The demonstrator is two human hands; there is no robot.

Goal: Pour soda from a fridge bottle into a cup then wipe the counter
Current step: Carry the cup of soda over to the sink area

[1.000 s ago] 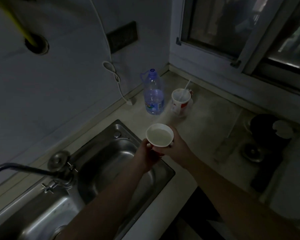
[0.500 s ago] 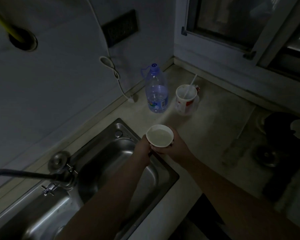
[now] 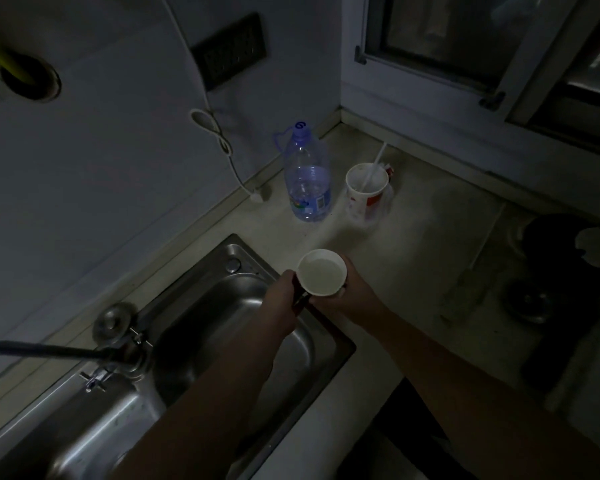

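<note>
- Nearest, both forearms run up from the bottom of the frame over the steel sink [image 3: 201, 327] at lower left, meeting at centre frame.
- The left hand [image 3: 280, 295] is curled around something dark and narrow just left of the cup (too dim to tell what it is).
- The right hand [image 3: 352, 293] wraps the white cup [image 3: 321, 271] from the right and behind, fingers closed round its wall; the two hands sit close together with the cup between them.
- The cup hangs above the sink's far corner, at the counter [image 3: 413, 258] edge, rim up and only slightly tilted; I can't tell if there is liquid inside.
- My judgement: keep the cup level, set it down on flat counter beyond the sink rim, and release only once its base sits flat.
- Farther back, upper centre, stands a clear blue-capped bottle [image 3: 308, 181], upright and capped, with a used paper cup [image 3: 366, 190] and straw just right of it.
</note>
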